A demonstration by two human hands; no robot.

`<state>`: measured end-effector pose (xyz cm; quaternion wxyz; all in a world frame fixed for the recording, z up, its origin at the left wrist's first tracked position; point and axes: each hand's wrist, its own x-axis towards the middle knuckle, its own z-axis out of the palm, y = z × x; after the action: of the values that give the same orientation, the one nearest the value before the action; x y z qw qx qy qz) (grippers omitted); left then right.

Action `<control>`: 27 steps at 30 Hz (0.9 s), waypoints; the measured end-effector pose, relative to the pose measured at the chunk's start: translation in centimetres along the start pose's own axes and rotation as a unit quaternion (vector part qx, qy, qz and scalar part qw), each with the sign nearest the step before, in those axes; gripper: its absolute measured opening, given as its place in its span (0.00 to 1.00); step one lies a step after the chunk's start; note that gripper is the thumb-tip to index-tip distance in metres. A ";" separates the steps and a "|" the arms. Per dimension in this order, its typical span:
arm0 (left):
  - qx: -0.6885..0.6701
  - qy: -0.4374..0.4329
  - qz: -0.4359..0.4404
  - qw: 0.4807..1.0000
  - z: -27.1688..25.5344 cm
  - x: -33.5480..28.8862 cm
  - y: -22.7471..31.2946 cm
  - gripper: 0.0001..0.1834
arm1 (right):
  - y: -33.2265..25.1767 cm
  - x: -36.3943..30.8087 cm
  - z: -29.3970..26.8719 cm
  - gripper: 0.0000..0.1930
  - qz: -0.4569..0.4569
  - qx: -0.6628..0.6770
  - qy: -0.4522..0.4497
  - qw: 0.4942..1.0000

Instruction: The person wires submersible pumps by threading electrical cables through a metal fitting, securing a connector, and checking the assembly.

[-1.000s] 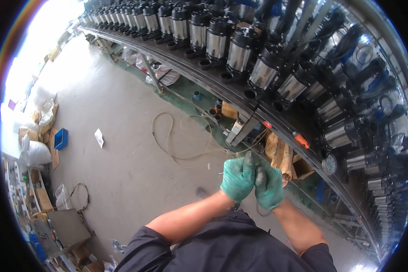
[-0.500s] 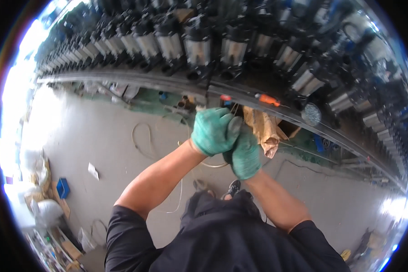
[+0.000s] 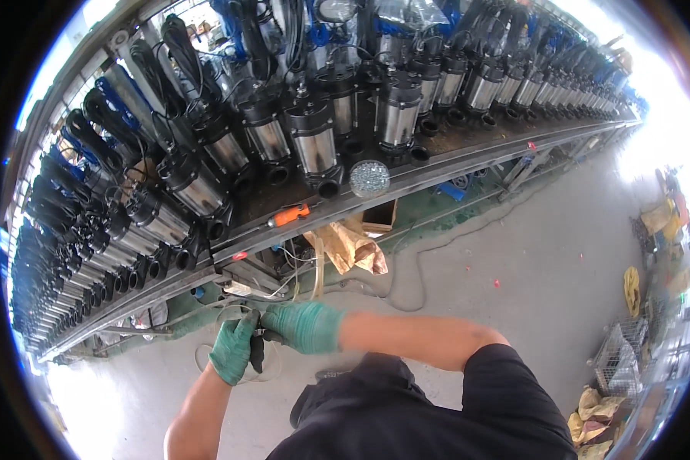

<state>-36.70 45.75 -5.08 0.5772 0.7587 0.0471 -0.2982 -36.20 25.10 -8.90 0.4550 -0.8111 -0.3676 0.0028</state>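
My left hand (image 3: pixel 233 351), in a green glove with dark fingertips, is held in front of the bench's edge with its fingers closed. My right hand (image 3: pixel 303 326), gloved alike, reaches across from the right and meets it, its fingers closed too. Something small and dark seems to be pinched where the fingers come together, but the gloves hide what it is. Pale thin hose (image 3: pixel 272 369) loops on the floor behind and below the hands. Just beyond them, the bench edge carries an orange-handled screwdriver-like tool (image 3: pixel 290 215).
On the long metal bench (image 3: pixel 437 162) stand rows of steel-and-black pumps (image 3: pixel 312 143) with coiled cables. A round tub of small metal parts (image 3: pixel 369 179) sits at its edge. Below hangs crumpled brown paper (image 3: pixel 351 247) beside a cardboard box (image 3: pixel 379 217). A dark cable (image 3: pixel 420 285) crosses the grey floor.
My view has turned, and the bench now slopes up to the right. Both hands, still together, have shifted left and lower, farther from the brown paper; my right forearm now lies nearly level.
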 end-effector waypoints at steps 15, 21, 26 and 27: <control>-0.003 -0.021 0.019 1.000 4.7 6.1 -4.4 0.25 | 1.3 -7.0 -1.1 0.12 0.127 0.102 0.168 0.972; -0.010 0.026 0.069 0.997 9.4 4.8 -2.7 0.21 | 1.9 -9.4 -2.7 0.11 0.080 -0.007 0.069 0.994; -0.124 -0.010 -0.005 0.992 12.0 4.3 0.7 0.22 | 0.7 -9.7 -4.9 0.16 0.094 -0.097 0.094 0.986; -0.160 -0.037 -0.021 0.986 12.2 4.5 0.9 0.24 | 0.3 -9.9 -5.3 0.20 0.095 -0.114 0.094 0.985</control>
<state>-37.45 33.22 -8.46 0.6860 0.6439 0.0892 -0.3268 -41.42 15.17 -9.28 0.3899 -0.8855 -0.2424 -0.0717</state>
